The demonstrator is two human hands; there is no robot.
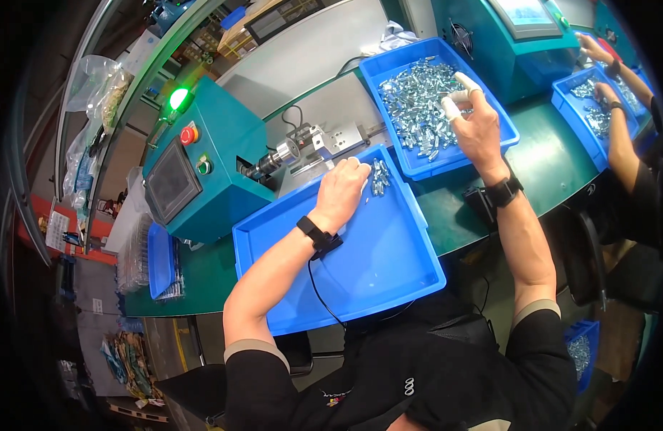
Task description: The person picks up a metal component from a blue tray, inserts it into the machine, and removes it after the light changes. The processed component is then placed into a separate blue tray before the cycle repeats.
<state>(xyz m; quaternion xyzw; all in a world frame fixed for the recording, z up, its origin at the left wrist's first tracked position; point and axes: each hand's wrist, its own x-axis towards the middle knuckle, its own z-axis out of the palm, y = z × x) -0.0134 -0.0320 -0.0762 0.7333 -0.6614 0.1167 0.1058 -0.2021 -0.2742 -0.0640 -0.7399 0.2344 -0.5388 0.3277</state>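
My left hand [339, 190] is closed, fingers curled, over the far edge of the near blue tray [331, 280], beside a metal fixture [339, 140]. Whatever its fingers hold is hidden. A small heap of shiny metal parts [379, 178] lies in that tray just right of the hand. My right hand [479, 126] hovers at the right side of the far blue tray [425, 171], fingers apart, nothing visible between them. White covers sit on its fingertips. Many small cylindrical metal parts [418, 100] fill that tray. Both wrists wear black bands.
A teal machine [224, 136] with a dark screen, red button and lit green lamp stands left; its chuck [285, 152] points at the fixture. Another teal machine [515, 65] stands back right. A co-worker's hands [604, 93] work over a blue tray [586, 126] at far right.
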